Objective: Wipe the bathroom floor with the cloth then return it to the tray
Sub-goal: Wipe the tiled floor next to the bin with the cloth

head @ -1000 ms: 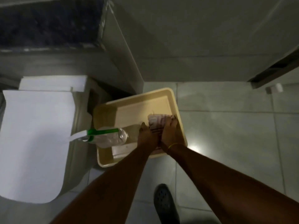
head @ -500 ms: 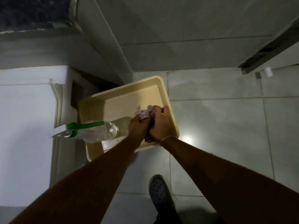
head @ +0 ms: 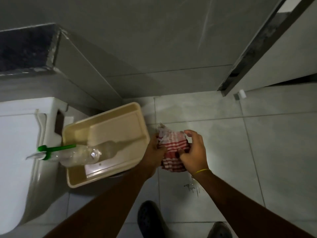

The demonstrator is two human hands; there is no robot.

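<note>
A red-and-white checked cloth (head: 173, 148) hangs bunched between my two hands, above the floor just right of the tray. My left hand (head: 155, 150) grips its left edge. My right hand (head: 194, 152) pinches its right side, with the upper fingers spread. The beige plastic tray (head: 137, 115) sits on the grey tiled floor (head: 240, 152) beside the toilet. A clear spray bottle (head: 82, 154) with a green trigger lies in the tray, its head poking over the left rim.
A white toilet (head: 18, 143) fills the left side. A tiled wall rises behind the tray, with a dark door frame (head: 253, 48) at the right. My dark shoes (head: 151, 220) stand at the bottom, and a small dark mark (head: 193, 187) shows on the tile.
Both hands have lifted the cloth out of the tray and carried it to the right, over the floor. The cloth is more spread out than before.
</note>
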